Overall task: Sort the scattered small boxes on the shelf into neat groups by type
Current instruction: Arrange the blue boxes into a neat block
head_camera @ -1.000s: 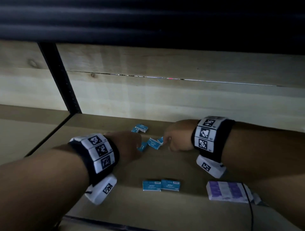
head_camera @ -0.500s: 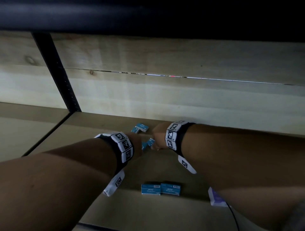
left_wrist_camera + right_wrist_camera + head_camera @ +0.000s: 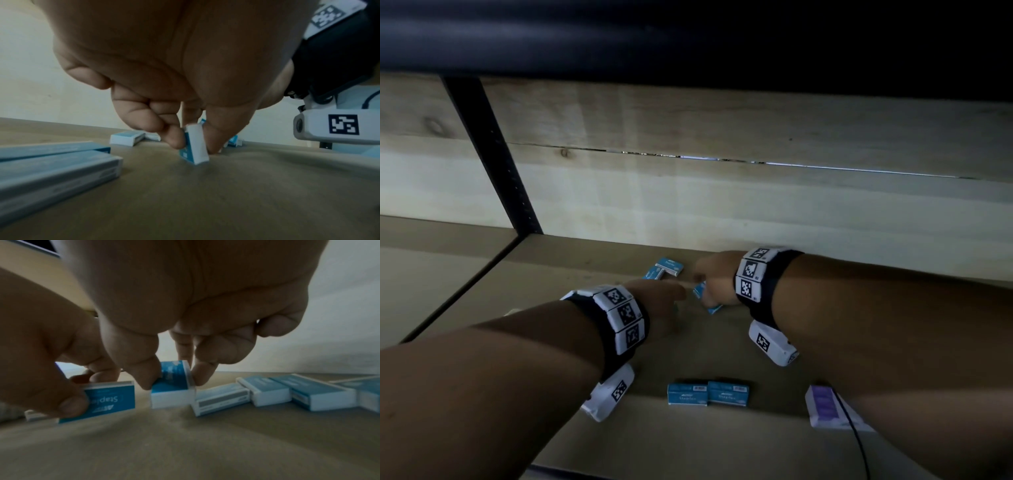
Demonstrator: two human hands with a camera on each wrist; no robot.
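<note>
At frame centre, my left hand [image 3: 193, 142] is pinching one blue staple box [image 3: 194, 146]; my right hand [image 3: 170, 374] is pinching another staple box [image 3: 173, 382].

We're looking into a storeroom or stockroom shelving bay: a bare board shelf [image 3: 722, 445] backed by pale wooden planks [image 3: 722, 137], a perforated black metal upright [image 3: 493, 154] at the shelf's back left, and small blue staple boxes [image 3: 707, 394] near the shelf's front edge.
</note>
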